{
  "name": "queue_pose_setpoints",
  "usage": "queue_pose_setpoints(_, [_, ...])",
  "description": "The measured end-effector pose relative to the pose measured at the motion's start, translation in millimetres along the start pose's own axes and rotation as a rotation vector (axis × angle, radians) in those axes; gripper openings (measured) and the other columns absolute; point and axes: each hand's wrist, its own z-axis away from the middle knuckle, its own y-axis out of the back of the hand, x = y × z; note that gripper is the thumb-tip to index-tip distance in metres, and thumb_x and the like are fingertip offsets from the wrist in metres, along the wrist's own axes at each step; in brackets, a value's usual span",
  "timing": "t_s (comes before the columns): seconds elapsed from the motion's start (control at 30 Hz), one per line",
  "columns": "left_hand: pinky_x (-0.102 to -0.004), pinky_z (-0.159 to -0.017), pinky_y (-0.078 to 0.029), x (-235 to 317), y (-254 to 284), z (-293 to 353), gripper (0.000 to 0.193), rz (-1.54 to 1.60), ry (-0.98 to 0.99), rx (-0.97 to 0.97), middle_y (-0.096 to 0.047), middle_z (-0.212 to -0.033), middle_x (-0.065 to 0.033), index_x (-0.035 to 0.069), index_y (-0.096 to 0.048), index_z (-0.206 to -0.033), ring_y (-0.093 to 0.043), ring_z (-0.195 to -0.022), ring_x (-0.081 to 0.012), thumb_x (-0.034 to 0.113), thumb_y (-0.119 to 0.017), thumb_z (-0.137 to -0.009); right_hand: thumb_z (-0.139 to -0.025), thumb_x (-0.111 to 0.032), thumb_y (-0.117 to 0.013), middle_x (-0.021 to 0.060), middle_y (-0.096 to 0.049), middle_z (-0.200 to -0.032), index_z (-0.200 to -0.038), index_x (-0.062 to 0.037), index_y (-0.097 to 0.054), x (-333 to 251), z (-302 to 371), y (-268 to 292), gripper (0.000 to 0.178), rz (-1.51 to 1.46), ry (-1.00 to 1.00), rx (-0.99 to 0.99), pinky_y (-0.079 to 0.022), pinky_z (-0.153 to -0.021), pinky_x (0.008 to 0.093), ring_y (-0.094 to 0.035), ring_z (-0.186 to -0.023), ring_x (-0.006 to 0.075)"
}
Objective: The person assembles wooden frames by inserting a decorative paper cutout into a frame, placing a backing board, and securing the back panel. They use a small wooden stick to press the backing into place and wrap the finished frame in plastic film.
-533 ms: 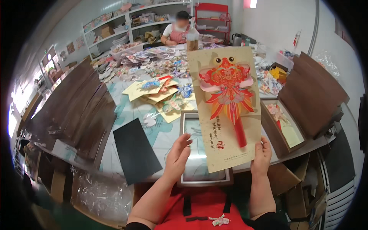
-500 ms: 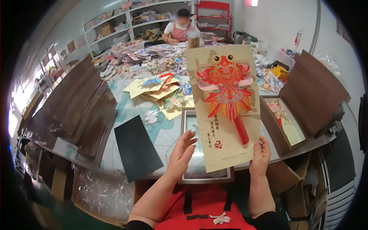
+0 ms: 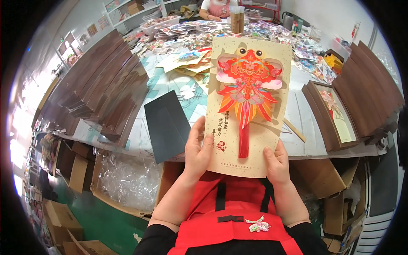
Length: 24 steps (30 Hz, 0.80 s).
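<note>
At frame center, the left hand (image 3: 198, 152) and right hand (image 3: 276, 162) grip the lower sides of a cream card (image 3: 264, 138), its red winged figure (image 3: 250, 83) apparently mounted already, the card itself unboxed, while a brown box (image 3: 318, 117) at right holds a similar piece (image 3: 328, 102).

Across the tabletop (image 3: 299, 104) I see a co-worker (image 3: 205, 6) in a pink apron (image 3: 221, 9), white shelves (image 3: 163, 7) off to the left, a grey kettle (image 3: 288, 21) to the right. Below the near edge, a carton (image 3: 114, 204) holds clear wrap (image 3: 131, 178); another carton (image 3: 63, 216) stands on the green floor (image 3: 102, 231).
</note>
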Motion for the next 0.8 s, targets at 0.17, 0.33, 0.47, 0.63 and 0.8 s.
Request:
queue_pose_setpoints(0.17, [-0.0348,-0.089,-0.041,20.6,7.8,12.7,0.036,-0.797,-0.382,0.000,-0.053,-0.110,-0.0164,-0.002,-0.057,-0.115,-0.051,-0.102,-0.0283,0.015,-0.065,-0.084,-0.097,-0.006,-0.046,0.0107,-0.054,-0.127,-0.135,0.0023,-0.038,15.9,5.7,-13.9,0.039,0.070,0.036,0.019,-0.042,-0.096,0.0292,-0.052,-0.113,0.0148])
queue_pose_setpoints(0.33, [-0.0371,-0.087,-0.038,28.1,-11.5,11.8,0.031,-1.024,-0.367,0.003,-0.054,-0.106,-0.0137,-0.001,-0.055,-0.105,-0.050,-0.102,-0.0294,0.011,-0.067,-0.080,-0.097,-0.008,-0.047,0.0098,-0.056,-0.122,-0.132,0.0029,-0.041,23.0,12.0,-22.8,0.037,0.258,0.078,0.029,-0.043,-0.093,0.0279,-0.053,-0.110,0.0139])
queue_pose_setpoints(0.47, [-0.0279,-0.062,-0.043,6.9,-0.6,18.1,0.022,-0.703,-0.212,-0.075,-0.057,-0.090,-0.0108,0.001,-0.050,-0.105,-0.054,-0.070,-0.0181,-0.001,-0.055,-0.084,-0.097,-0.008,-0.048,0.0097,-0.058,-0.118,-0.129,0.0036,-0.044,26.9,16.2,-25.5,0.034,0.300,0.053,0.042,-0.043,-0.091,0.0271,-0.054,-0.107,0.0138])
queue_pose_setpoints(0.63, [-0.0217,-0.056,-0.044,12.9,16.0,27.4,0.038,0.037,0.417,-0.212,-0.057,-0.093,-0.0073,0.002,-0.035,-0.127,-0.054,-0.063,-0.0085,0.000,-0.048,-0.092,-0.096,-0.007,-0.047,0.0103,-0.058,-0.115,-0.127,0.0043,-0.044,32.6,22.4,-23.2,0.033,0.295,-0.016,0.001,-0.043,-0.090,0.0268,-0.054,-0.105,0.0131])
queue_pose_setpoints(0.8, [-0.0225,-0.056,-0.047,5.1,26.6,43.3,0.053,0.121,0.388,-0.108,-0.057,-0.100,-0.0081,0.001,-0.028,-0.139,-0.056,-0.067,-0.0097,0.002,-0.052,-0.092,-0.093,-0.003,-0.050,0.0104,-0.056,-0.119,-0.133,0.0036,-0.038,55.8,44.7,-10.3,0.043,0.422,-0.134,-0.125,-0.044,-0.091,0.0287,-0.054,-0.107,0.0145])
